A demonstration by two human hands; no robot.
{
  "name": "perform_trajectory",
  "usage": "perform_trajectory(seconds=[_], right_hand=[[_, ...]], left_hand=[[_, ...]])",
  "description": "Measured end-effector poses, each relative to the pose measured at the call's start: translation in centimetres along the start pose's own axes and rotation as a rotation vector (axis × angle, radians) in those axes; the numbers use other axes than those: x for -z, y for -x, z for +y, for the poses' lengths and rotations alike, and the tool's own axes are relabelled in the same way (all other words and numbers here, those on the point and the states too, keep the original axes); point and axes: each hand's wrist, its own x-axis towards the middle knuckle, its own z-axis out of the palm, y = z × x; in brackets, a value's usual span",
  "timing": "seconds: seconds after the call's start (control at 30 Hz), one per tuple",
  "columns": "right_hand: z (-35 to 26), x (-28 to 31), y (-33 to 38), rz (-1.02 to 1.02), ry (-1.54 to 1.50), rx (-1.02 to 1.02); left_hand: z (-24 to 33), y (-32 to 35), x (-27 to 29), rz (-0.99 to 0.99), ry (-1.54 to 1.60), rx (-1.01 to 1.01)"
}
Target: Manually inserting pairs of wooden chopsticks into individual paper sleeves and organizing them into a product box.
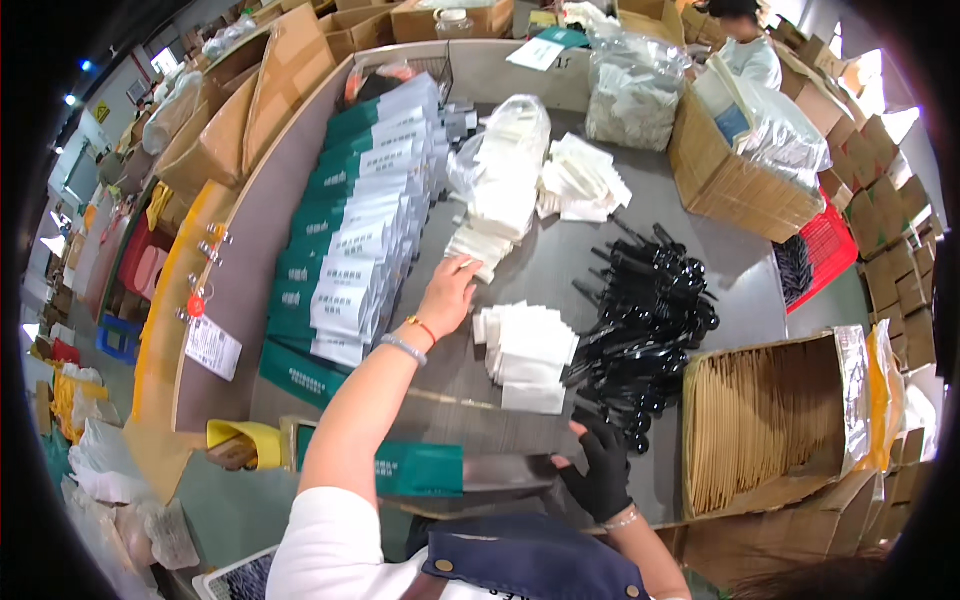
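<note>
My left hand [447, 292] is bare, with a red string and a bead bracelet at the wrist. It reaches forward onto a stack of small white packets [476, 247] beside a long row of green-and-white paper sleeves [350, 240]. My right hand [601, 464] wears a black glove and rests near the table's front edge, just below a pile of black plastic cutlery [645, 320]. Its fingers look curled, and nothing shows in them. A fanned stack of white napkins [528, 348] lies between the two hands.
A clear bag of white packets [505, 165] and loose white packs [582, 180] lie further back. Cardboard boxes [730, 180] stand at the right, one holding brown paper items [765, 420]. A red crate [825, 245] and another person [745, 50] are at the far right.
</note>
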Motion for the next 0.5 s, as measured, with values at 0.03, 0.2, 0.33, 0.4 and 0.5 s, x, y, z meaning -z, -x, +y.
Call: perform_trajectory(seconds=[0.03, 0.2, 0.33, 0.4, 0.5], right_hand=[[0.2, 0.2, 0.5, -0.002, 0.002, -0.051], [1.4, 0.8, 1.9, -0.005, 0.005, -0.141], [2.5, 1.1, 1.9, 0.023, -0.073, -0.171], [2.4, 1.7, 0.9, 0.062, 0.004, -0.11], [2.8, 2.4, 0.8, 0.054, 0.048, -0.116]], left_hand=[[-1.1, -1.5, -0.9, 0.008, -0.054, 0.005], [-2.1, -3.1, -2.2, -0.144, -0.181, -0.012], [1.4, 1.5, 1.0, -0.25, -0.208, 0.036], [4.2, 4.3, 3.5, -0.32, -0.256, 0.161], [7.1, 7.4, 6.5, -0.43, -0.277, 0.243]])
